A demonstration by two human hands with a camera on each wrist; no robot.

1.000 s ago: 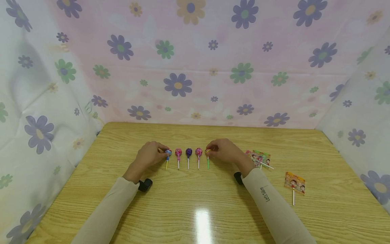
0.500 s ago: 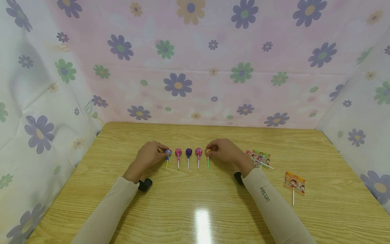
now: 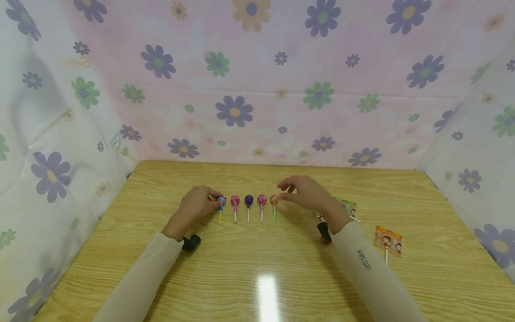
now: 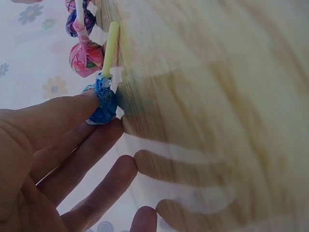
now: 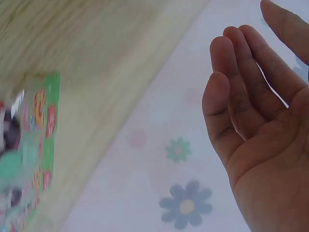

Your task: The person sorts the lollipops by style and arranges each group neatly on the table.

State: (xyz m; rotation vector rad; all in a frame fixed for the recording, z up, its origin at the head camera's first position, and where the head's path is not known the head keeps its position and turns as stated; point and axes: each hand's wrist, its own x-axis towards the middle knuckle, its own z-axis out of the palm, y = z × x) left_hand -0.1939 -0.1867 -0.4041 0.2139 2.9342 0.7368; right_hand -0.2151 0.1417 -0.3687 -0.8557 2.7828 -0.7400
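Observation:
Five round lollipops lie in a row on the wooden table [image 3: 257, 268], sticks toward me: blue [image 3: 221, 201], pink [image 3: 235, 201], purple [image 3: 248, 200], pink [image 3: 262, 200] and orange [image 3: 274, 200]. My left hand [image 3: 215, 200] pinches the head of the blue lollipop [image 4: 103, 101] at the row's left end, and its yellow stick [image 4: 111, 41] lies on the wood. My right hand [image 3: 286, 190] hovers just right of the orange lollipop with relaxed fingers [image 5: 231, 53], holding nothing.
Two flat lollipops in printed wrappers lie at the right. One [image 3: 349, 206] is partly behind my right wrist and shows blurred in the right wrist view [image 5: 38, 145]; the other [image 3: 388, 238] is farther right. Flowered cloth [image 3: 257, 89] walls the table on three sides.
My right hand has let go of the orange lollipop, lifted and drawn a little to the right. The left hand and the row have stayed put.

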